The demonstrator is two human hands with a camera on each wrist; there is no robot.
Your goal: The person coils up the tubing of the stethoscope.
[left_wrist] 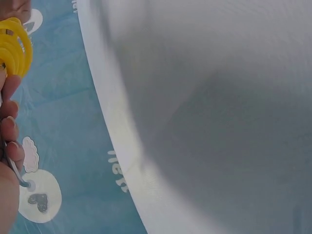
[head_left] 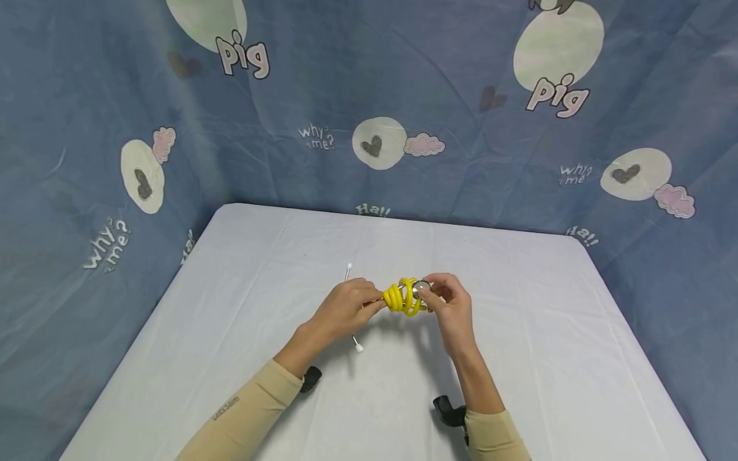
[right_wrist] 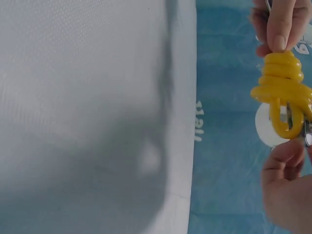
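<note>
Between the hands, held above the table, is a stethoscope whose yellow tubing [head_left: 394, 298] is wound in coils. My left hand [head_left: 348, 306] grips its metal ear tubes just left of the coils. White ear tips [head_left: 359, 347] stick out on both sides of that hand. At the other end, my right hand [head_left: 454, 308] pinches the round silver chest piece [head_left: 421, 289] against the coils. In the right wrist view the yellow coils [right_wrist: 282, 92] hang between both hands, with a loop at the lower end. The left wrist view catches only part of the left hand [left_wrist: 10, 129] and coils.
A white cloth covers the table [head_left: 519, 358]. Blue printed fabric [head_left: 323, 83] hangs behind it and at the sides. A black wrist mount [head_left: 450, 412] shows under the right forearm, another [head_left: 311, 379] under the left.
</note>
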